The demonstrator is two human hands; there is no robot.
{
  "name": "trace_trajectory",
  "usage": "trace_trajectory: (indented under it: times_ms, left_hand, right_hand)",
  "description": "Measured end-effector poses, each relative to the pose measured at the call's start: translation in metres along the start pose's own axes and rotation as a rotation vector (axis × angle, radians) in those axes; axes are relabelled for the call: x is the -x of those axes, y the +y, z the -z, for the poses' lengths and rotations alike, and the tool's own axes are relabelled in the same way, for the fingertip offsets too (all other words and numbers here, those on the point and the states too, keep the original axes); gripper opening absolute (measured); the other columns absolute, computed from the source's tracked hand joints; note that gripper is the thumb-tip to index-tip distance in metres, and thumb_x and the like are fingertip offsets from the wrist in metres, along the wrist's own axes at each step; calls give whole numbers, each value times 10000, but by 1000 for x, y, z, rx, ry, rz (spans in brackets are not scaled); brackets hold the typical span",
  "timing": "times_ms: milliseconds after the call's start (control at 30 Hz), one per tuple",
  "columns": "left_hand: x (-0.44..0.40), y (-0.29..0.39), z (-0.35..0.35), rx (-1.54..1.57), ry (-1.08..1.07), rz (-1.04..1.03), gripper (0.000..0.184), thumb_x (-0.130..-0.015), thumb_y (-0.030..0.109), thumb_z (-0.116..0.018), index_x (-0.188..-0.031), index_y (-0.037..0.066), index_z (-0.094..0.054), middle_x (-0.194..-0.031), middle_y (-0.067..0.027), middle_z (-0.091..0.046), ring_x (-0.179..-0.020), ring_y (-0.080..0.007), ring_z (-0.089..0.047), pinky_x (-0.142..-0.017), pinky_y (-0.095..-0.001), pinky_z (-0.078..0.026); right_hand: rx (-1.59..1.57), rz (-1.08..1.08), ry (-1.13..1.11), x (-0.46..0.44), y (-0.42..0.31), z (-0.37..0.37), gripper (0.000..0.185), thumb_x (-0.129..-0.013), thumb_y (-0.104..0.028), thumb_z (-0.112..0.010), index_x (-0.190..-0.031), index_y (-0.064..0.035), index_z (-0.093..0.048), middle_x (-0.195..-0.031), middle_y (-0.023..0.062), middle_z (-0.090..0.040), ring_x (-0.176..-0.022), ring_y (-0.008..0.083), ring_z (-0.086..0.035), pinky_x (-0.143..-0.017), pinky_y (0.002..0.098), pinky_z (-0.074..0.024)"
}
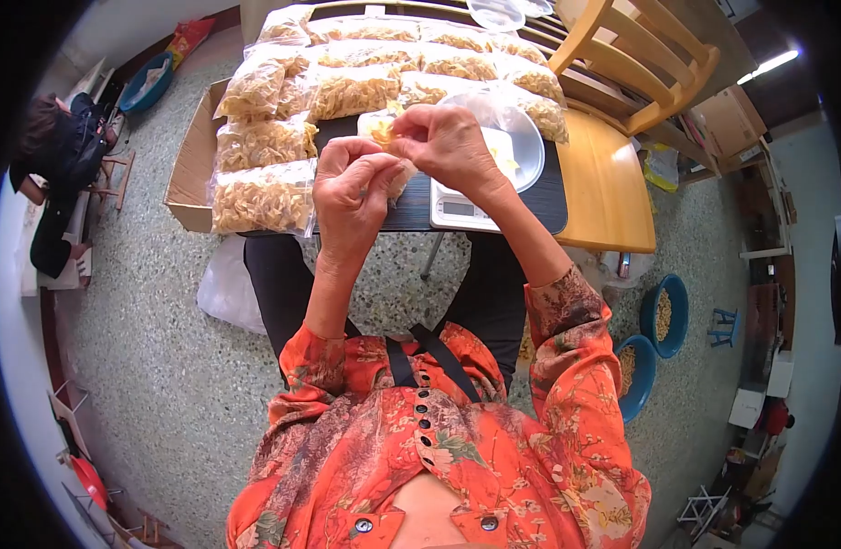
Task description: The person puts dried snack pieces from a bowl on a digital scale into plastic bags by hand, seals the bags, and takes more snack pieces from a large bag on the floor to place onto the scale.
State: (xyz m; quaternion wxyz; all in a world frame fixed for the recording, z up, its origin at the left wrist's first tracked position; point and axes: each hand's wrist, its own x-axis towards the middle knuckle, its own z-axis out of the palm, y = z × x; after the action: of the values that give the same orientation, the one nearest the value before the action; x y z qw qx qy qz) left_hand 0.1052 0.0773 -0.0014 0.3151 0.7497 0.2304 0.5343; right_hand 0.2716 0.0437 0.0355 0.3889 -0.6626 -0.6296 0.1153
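Observation:
Between my hands is a small clear plastic bag (376, 124) with yellowish dried pieces in it, partly hidden by my fingers. My left hand (350, 190) is closed, thumb and fingers pinching the bag from the near left. From the right, my right hand (449, 154) is also closed, its fingertips pinched at the bag's upper part. Just below my right wrist stands a white digital scale (459, 210). A clear round plastic bowl (528, 137) rests on it, with a few pale yellow pieces inside. Filled bags of dried pieces (263, 203) lie to the left of my left hand.
More filled bags (354, 91) are lined up behind my hands. A cardboard box (190, 174) stands at the left, a wooden chair (653, 55) at the back right. Blue basins (678, 316) sit on the floor at right. Another person (59, 174) sits at far left.

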Motion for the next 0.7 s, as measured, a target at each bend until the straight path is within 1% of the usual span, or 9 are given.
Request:
trace_trajectory:
  times_ms: [33, 100, 233, 300, 400, 433, 567, 667, 700]
  left_hand:
    - [0, 0, 0, 0, 2, 4, 159, -786, -30, -796, -930, 27, -762, -961, -63, -637, -909, -181, -633, -791, -291, -517]
    - [0, 0, -2, 30, 11, -50, 144, -772, -35, -781, -905, 14, -751, -962, -83, -635, -878, -199, -635, -743, -306, -538]
    - [-1, 1, -4, 50, -5, -49, 144, -775, -34, -779, -908, 13, -751, -977, -85, -644, -892, -204, -641, -747, -307, -539]
    - [-1, -1, -2, 38, 5, 9, 141, -777, -33, -778, -908, 12, -749, -983, -89, -650, -907, -209, -646, -758, -311, -541]
    - [-3, -4, 2, 40, 3, 22, 134, -782, -34, -777, -904, 13, -748, -976, -91, -650, -911, -213, -650, -770, -318, -542]
    - [-3, -5, 1, 55, 3, 37, 127, -786, -34, -775, -901, 13, -747, -975, -93, -651, -909, -215, -651, -778, -321, -541]
    - [-2, -4, 1, 41, 10, 32, 126, -788, -31, -778, -902, 13, -747, -976, -93, -652, -903, -217, -654, -779, -323, -541]
    - [-2, -2, 1, 54, -11, 86, 123, -813, -25, -778, -927, 6, -746, -1000, -67, -658, -962, -187, -637, -852, -300, -508]
    - [-2, -2, 1, 56, -13, 90, 122, -812, -20, -780, -927, 7, -746, -998, -66, -657, -960, -186, -636, -849, -301, -508]
  right_hand:
    - [1, -1, -4, -1, 1, -2, 169, -841, -149, -753, -948, -18, -756, -788, 130, -738, -717, 199, -718, -682, 325, -569]
    - [286, 166, -1, -5, 2, -5, 169, -844, -166, -717, -950, -41, -755, -807, 199, -710, -731, 310, -717, -692, 382, -568]
    - [378, 95, -45, -12, 4, -9, 189, -864, -182, -680, -980, -51, -752, -819, 211, -698, -753, 363, -699, -702, 422, -562]
    - [171, 280, -49, -12, 3, -5, 206, -858, -139, -689, -1036, -54, -747, -821, 204, -702, -735, 329, -705, -683, 388, -562]
    - [117, 259, -31, -6, -5, 14, 248, -831, -87, -717, -1075, -52, -739, -832, 193, -708, -716, 284, -708, -671, 356, -560]
    - [103, 240, -18, -7, -1, 17, 265, -825, -43, -743, -1090, -37, -737, -823, 134, -731, -693, 174, -697, -656, 300, -553]
    - [-248, 58, 21, -8, 4, 26, 217, -874, -46, -746, -1090, -28, -746, -795, 25, -725, -697, 36, -643, -586, 221, -531]
    - [-351, -126, -33, -5, 8, 22, 259, -814, -34, -774, -1071, -20, -746, -777, 92, -720, -719, 128, -698, -671, 260, -568]
    - [-180, 10, 4, -4, 6, 18, 322, -804, -36, -784, -1123, -22, -735, -815, 102, -728, -733, 135, -703, -691, 265, -576]
